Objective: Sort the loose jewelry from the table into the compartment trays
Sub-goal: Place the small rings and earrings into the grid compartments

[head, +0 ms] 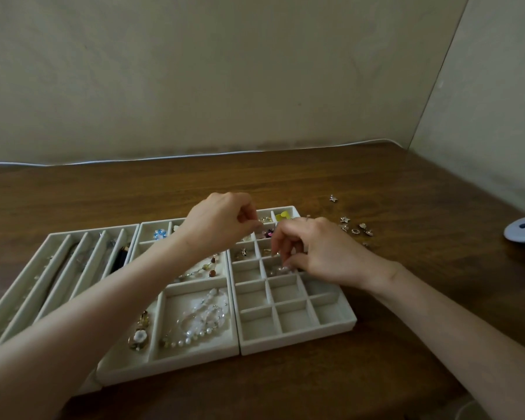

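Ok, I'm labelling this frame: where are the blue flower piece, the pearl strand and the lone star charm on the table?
blue flower piece (159,234): head view, its blue petals.
pearl strand (188,339): head view, mid-row of white pearls.
lone star charm (333,198): head view, its centre.

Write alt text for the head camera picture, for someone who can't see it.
A person's left hand and right hand, fingers curled, are over the far compartments of a pale grid tray. Beside it, a second tray holds bead bracelets; loose charms lie on the wooden table to the right.
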The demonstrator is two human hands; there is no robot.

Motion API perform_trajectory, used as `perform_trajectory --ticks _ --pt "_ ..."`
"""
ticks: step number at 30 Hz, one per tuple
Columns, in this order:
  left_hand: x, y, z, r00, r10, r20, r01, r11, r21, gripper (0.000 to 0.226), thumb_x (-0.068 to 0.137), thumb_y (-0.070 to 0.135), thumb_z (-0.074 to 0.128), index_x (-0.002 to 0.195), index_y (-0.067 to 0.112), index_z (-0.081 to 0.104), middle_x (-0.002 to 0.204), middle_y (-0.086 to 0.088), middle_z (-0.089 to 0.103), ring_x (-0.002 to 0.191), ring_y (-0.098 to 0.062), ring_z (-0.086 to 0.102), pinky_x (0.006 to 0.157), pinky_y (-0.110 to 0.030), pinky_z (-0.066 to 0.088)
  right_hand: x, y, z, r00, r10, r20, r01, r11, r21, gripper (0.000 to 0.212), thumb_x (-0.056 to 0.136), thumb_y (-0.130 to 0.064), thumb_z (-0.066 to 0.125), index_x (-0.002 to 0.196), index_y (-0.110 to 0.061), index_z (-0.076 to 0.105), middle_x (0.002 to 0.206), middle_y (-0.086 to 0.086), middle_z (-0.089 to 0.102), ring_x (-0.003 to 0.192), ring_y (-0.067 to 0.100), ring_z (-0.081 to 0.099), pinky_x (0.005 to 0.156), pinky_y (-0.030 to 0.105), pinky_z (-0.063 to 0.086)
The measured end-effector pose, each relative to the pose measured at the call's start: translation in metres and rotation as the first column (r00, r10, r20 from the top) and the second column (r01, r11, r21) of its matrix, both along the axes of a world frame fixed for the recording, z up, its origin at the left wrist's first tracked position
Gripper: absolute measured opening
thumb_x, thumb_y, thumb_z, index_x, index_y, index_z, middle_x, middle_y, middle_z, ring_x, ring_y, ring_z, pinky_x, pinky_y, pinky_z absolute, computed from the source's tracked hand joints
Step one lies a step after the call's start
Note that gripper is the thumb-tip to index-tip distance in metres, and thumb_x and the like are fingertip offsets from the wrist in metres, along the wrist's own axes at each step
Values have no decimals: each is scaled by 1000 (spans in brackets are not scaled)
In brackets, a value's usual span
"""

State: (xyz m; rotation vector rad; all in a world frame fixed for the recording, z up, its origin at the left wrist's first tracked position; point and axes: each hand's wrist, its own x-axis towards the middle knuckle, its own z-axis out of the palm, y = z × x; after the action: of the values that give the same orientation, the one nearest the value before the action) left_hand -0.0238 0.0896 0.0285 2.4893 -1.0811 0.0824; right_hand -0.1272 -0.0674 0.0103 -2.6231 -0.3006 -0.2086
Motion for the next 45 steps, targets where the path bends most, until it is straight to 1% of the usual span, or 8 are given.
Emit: perform_trajectory --ticks 5,7,12,17,23,29,39,45 --pt "0 -1 -6 1000 -13 24 14 998 -57 7 88 27 61 87 21 61 73 15 52 63 2 45 56 -16 35 -2 7 0 990 -50 132 71 985 -158 24 81 -5 68 97 -22 63 85 -7 57 77 3 53 71 18 41" --pt "-2 -2 -8 999 -24 27 26 997 -66 6 88 26 61 84 22 59 70 18 50 62 4 45 55 -14 34 -1 5 1 986 -64 153 82 991 -110 24 80 -2 69 93 -21 64 80 -10 56 72 -2 51 68 14 41" --pt "-4 -9 -12 996 -83 16 84 995 -47 8 89 26 60 90 19 62 78 11 56 63 2 48 56 -12 37 1 -28 8 972 -189 140 182 981 62 25 79 -3 71 88 -24 62 83 -7 64 78 4 60 74 27 53" --pt "-8 -31 -12 987 -160 -3 160 985 -61 9 88 23 62 92 15 65 85 5 63 73 -9 55 68 -26 48 -2 -66 4 939 -323 117 312 945 101 23 82 -7 69 87 -28 61 84 -15 60 80 -2 58 68 13 45" --pt "-4 -70 -14 976 -216 19 217 975 -47 6 88 21 62 92 17 62 91 5 60 83 -10 56 73 -27 50 -4 -92 -11 891 -438 123 416 894 169 19 82 -5 69 86 -24 65 84 -16 59 77 -1 55 67 13 42" --pt "9 -107 -13 985 -157 74 152 986 72 10 88 20 61 98 19 61 103 2 60 97 -15 55 82 -33 51 -1 -113 -20 841 -517 163 499 856 139 18 85 -7 66 88 -24 67 89 -12 60 77 0 52 71 20 44" --pt "22 -128 -12 987 -141 -75 158 938 310 26 76 38 73 89 22 57 99 3 59 94 -16 56 75 -29 48 5 -129 -25 783 -604 151 601 796 68 17 89 -11 62 86 -27 67 96 -7 58 84 7 51 83 30 47" --pt "27 -134 -16 977 -179 -116 208 920 332 19 78 34 71 83 21 58 97 2 62 92 -15 57 74 -29 48 10 -127 -30 808 -566 162 572 820 11 11 89 -25 62 96 -25 70 95 -6 55 93 9 45 80 25 34"
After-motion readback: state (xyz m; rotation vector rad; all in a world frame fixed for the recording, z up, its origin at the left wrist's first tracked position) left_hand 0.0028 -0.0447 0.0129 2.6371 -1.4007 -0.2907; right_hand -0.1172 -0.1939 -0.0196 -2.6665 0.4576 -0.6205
